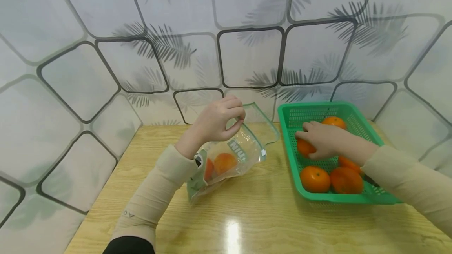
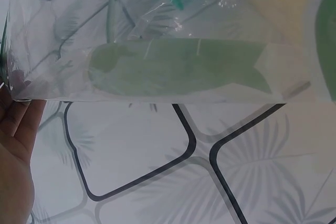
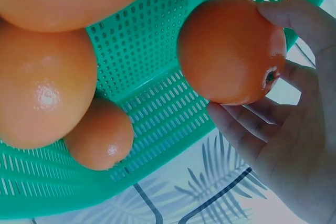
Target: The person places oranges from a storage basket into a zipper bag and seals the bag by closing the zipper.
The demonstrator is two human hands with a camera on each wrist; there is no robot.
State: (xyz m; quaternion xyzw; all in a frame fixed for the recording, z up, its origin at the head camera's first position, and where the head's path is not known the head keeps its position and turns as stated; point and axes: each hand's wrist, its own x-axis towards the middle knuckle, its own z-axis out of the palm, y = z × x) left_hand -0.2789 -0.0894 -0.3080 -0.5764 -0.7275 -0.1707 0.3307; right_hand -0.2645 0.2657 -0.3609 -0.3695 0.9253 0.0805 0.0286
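Note:
My left hand (image 1: 226,117) pinches the upper edge of a clear zip bag (image 1: 252,140), whose mouth gapes toward the basket. Inside the bag, oranges (image 1: 225,163) lie at the bottom; the left wrist view shows the bag's green print (image 2: 173,69) and my fingertips on its edge. Over at the right, my right hand (image 1: 323,140) reaches into a green plastic basket (image 1: 293,167). Its fingers and thumb curl round an orange (image 3: 231,51), which shows clearly in the right wrist view near the basket's wall.
Several more oranges (image 1: 315,179) sit in the basket, mostly at its near side, with one orange (image 1: 334,122) at the back. Both bag and basket stand on a wood-grain table (image 1: 226,214). Behind it rises a wall (image 1: 250,58) patterned with leaves and dark outlines.

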